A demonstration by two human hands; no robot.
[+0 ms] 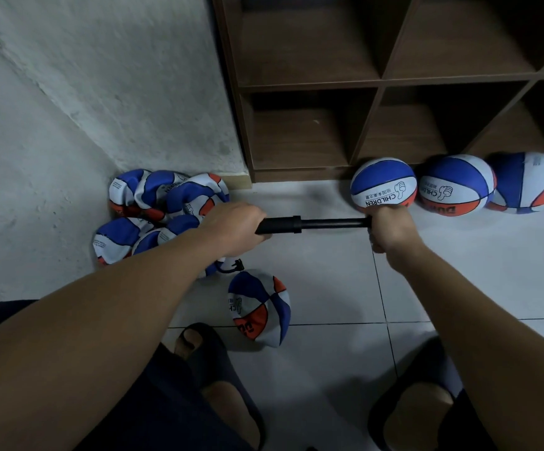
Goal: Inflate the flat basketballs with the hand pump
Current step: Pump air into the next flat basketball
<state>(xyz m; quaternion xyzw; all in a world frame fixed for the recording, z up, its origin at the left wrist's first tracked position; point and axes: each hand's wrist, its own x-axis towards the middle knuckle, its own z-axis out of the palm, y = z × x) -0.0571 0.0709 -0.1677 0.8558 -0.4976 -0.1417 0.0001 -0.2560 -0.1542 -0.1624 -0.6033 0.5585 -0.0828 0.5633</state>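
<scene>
Both hands hold the pump (pixel 309 224) level above the floor (pixel 329 271).

Our left hand (pixel 236 227) wraps the barrel end at 9 o'clock; our right hand (pixel 389 227) closes round the handle end at 3 o'clock, with the rod drawn out between them. A black hose (pixel 231 266) hangs below the left hand. One flat ball (pixel 259 307) lies at 6 o'clock, a flat pile (pixel 153 213) at 9 o'clock by the wall (pixel 69 109). Three round balls (pixel 456 187) line the shelf (pixel 361 92) foot at 1 to 2 o'clock.

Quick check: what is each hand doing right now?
Left hand: grips the barrel of the pump.
Right hand: grips the pump's handle end, rod drawn out.
</scene>
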